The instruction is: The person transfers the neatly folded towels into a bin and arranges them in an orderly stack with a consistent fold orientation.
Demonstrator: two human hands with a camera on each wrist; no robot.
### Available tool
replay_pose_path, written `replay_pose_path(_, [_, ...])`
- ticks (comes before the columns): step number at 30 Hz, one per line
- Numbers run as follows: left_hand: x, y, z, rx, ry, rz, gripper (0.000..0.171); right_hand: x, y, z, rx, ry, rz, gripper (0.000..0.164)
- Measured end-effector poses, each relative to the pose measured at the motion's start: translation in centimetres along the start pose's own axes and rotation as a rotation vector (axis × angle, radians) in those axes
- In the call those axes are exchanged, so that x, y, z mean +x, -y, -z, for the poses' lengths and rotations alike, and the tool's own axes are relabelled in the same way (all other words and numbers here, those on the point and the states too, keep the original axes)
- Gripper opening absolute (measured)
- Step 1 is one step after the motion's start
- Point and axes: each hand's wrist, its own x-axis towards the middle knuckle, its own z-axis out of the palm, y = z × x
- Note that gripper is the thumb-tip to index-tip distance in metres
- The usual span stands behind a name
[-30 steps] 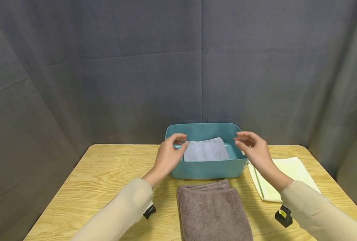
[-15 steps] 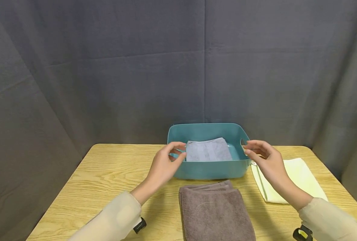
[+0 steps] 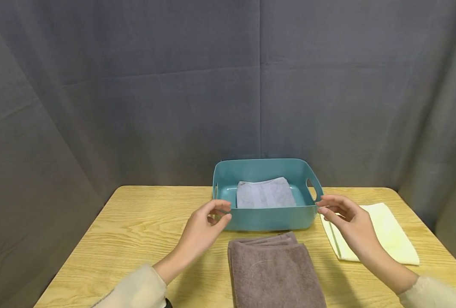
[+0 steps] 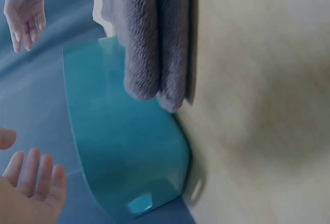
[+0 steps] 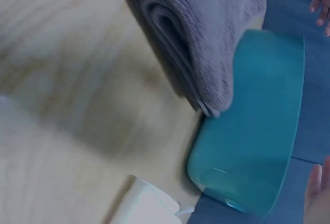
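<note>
My left hand point(image 3: 202, 226) hovers in front of the teal basin's left front corner, fingers relaxed and bent, thumb apart from them, nothing between. My right hand point(image 3: 349, 222) is held likewise by the basin's right front corner, overlapping the yellow cloth in the head view. The teal basin point(image 3: 266, 219) has oval handle holes in its sides. Inside it lies a folded pale grey towel point(image 3: 266, 193). A folded brown towel point(image 3: 276, 273) lies on the table in front of the basin, between my forearms. Both wrist views show the brown towel's thick folded edges point(image 4: 142, 43) close up.
A folded pale yellow cloth point(image 3: 389, 235) lies on the table to the right of the basin. The wooden table point(image 3: 135, 231) ends at a back edge just behind the basin. Grey curtains point(image 3: 166, 107) hang behind and on both sides.
Both hands have drawn back from above the basin toward me and lower, moving slightly apart. The basin and the towels have stayed in place.
</note>
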Motion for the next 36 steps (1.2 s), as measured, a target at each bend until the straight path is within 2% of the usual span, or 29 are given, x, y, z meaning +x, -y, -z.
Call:
replay_pose_path(8, [-1.4,1.4,-0.7,-0.065,-0.008,0.064,0.021,-2.0,-1.0,-0.4,0.072,0.008,-0.011,0.023])
replay_pose_path(12, [-2.2,2.1,-1.1,-0.059,0.008,0.085,0.021,-2.8,-1.6,-0.5,0.027,0.002,-0.047,0.022])
replay_pose_path(19, [-3.4,3.1,-2.0,-0.058,0.052,0.117,0.021,-3.9,-2.6,-0.9,0.016,0.003,-0.146,0.026])
replay_pose_path(27, [-5.1,3.7,-2.9,-0.147,0.098,0.161,0.025,-5.3,-3.9,-1.7,0.021,0.018,-0.285,0.032])
replay_pose_path(31, [-5.6,3.9,-3.1,-0.160,0.098,0.173,0.025,-5.9,-4.2,-2.1,0.015,0.026,-0.296,0.033])
replay_pose_path(36, [-6.1,4.2,-3.4,-0.146,0.088,0.209,0.022,-6.7,-4.5,-2.7,-0.044,0.024,-0.317,0.031])
